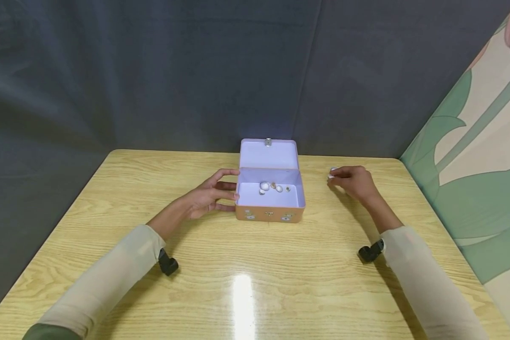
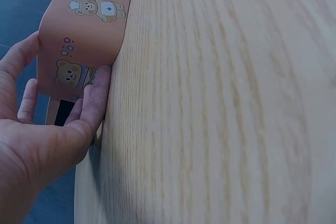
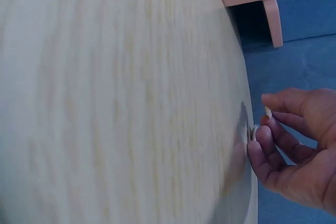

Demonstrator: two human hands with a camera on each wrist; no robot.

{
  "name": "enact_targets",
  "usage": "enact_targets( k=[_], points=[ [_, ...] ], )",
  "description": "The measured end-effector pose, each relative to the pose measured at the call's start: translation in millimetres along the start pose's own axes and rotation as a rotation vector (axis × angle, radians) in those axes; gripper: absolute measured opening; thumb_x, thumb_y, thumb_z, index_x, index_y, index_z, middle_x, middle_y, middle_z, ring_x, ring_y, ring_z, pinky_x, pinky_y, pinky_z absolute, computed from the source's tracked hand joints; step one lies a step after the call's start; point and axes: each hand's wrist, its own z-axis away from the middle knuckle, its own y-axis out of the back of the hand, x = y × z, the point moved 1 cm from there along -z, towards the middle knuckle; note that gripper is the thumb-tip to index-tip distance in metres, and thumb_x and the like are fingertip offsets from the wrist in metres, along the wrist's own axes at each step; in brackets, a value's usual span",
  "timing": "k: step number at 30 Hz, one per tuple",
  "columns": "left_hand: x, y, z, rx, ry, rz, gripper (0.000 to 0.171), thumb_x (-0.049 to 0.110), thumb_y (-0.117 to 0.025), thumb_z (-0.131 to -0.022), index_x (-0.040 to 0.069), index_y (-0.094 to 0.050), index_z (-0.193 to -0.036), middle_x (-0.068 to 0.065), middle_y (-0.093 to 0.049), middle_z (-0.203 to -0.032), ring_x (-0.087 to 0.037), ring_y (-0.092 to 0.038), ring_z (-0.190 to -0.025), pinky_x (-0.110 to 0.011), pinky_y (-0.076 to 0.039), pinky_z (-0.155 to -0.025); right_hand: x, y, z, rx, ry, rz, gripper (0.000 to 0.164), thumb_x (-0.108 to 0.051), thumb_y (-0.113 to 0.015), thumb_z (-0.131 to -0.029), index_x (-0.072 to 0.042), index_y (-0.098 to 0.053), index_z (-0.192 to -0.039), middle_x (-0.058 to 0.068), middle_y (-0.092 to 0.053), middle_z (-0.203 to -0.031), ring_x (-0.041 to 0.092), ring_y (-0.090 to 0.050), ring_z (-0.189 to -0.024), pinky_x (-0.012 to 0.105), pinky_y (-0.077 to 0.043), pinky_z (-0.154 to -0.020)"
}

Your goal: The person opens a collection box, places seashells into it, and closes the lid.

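An orange tin box (image 1: 269,215) with a lilac inside stands with its lid (image 1: 268,155) raised. Several small white and brownish shell-like pieces (image 1: 265,186) lie on its floor. My left hand (image 1: 204,196) touches the box's left side with spread fingers, the thumb at the rim. The left wrist view shows those fingers (image 2: 97,93) against the bear-printed wall. To the right of the box, my right hand (image 1: 354,182) pinches a small whitish piece (image 3: 269,112) between thumb and fingertips. Another thin pale piece (image 3: 254,132) shows by the lower fingers, close over the table.
The light wooden table (image 1: 187,283) ends at a dark curtain (image 1: 195,75) behind the box. A wall panel with a flower pattern (image 1: 488,189) runs along the right side. A metal latch (image 1: 268,141) sits at the top of the lid.
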Motion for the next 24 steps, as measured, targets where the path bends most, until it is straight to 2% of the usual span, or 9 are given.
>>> enact_targets(
  k=[3,6,9,13,16,24],
  points=[
    [-0.4,0.3,-0.2,-0.004,-0.001,0.000,0.078,0.000,-0.072,-0.105,0.026,-0.037,-0.170,-0.024,-0.043,-0.168,-0.036,-0.062,-0.138,-0.052,-0.067,-0.108,-0.9,0.6,3.1,0.011,0.008,-0.024,0.046,-0.035,-0.072,-0.112,-0.003,-0.074,-0.147,0.025,-0.073,-0.149,0.039,-0.072,-0.129,0.009,-0.053,-0.080],
    [-1.0,0.8,-0.2,-0.005,-0.001,0.001,0.077,0.000,-0.072,-0.106,0.027,-0.037,-0.169,-0.023,-0.043,-0.167,-0.036,-0.063,-0.138,-0.051,-0.068,-0.107,-2.7,-0.3,6.3,0.027,0.029,-0.045,0.047,-0.037,-0.070,-0.113,-0.004,-0.074,-0.147,0.025,-0.074,-0.147,0.036,-0.073,-0.125,0.010,-0.054,-0.079],
    [-1.4,1.1,-0.1,-0.002,0.001,0.004,0.077,0.000,-0.072,-0.106,0.028,-0.038,-0.169,-0.023,-0.044,-0.167,-0.035,-0.064,-0.137,-0.051,-0.068,-0.107,-5.8,-2.8,9.7,0.053,0.040,-0.062,0.046,-0.038,-0.071,-0.113,-0.005,-0.076,-0.144,0.024,-0.076,-0.144,0.022,-0.074,-0.116,0.011,-0.055,-0.081],
    [-0.6,0.4,0.4,-0.001,0.001,0.003,0.078,0.000,-0.072,-0.106,0.027,-0.037,-0.170,-0.023,-0.043,-0.167,-0.035,-0.063,-0.136,-0.052,-0.068,-0.108,-10.3,-6.1,13.5,0.081,0.053,-0.093,0.042,-0.037,-0.073,-0.112,-0.005,-0.079,-0.140,0.023,-0.078,-0.140,-0.001,-0.068,-0.102,0.010,-0.055,-0.081],
    [-0.2,0.1,0.8,-0.001,0.003,0.003,0.078,0.000,-0.072,-0.106,0.026,-0.036,-0.170,-0.023,-0.043,-0.168,-0.035,-0.063,-0.136,-0.053,-0.067,-0.109,-13.2,-8.9,15.0,0.091,0.074,-0.119,0.040,-0.033,-0.074,-0.111,-0.004,-0.079,-0.138,0.024,-0.078,-0.139,-0.011,-0.065,-0.096,0.008,-0.055,-0.082],
    [-0.5,0.6,0.6,0.000,0.004,0.002,0.078,0.000,-0.072,-0.106,0.027,-0.037,-0.170,-0.024,-0.043,-0.168,-0.035,-0.063,-0.138,-0.056,-0.065,-0.112,-28.1,-15.9,18.7,0.092,0.086,-0.160,0.037,-0.030,-0.078,-0.109,-0.003,-0.081,-0.135,0.023,-0.079,-0.137,-0.012,-0.065,-0.094,0.009,-0.055,-0.079]
  ],
)
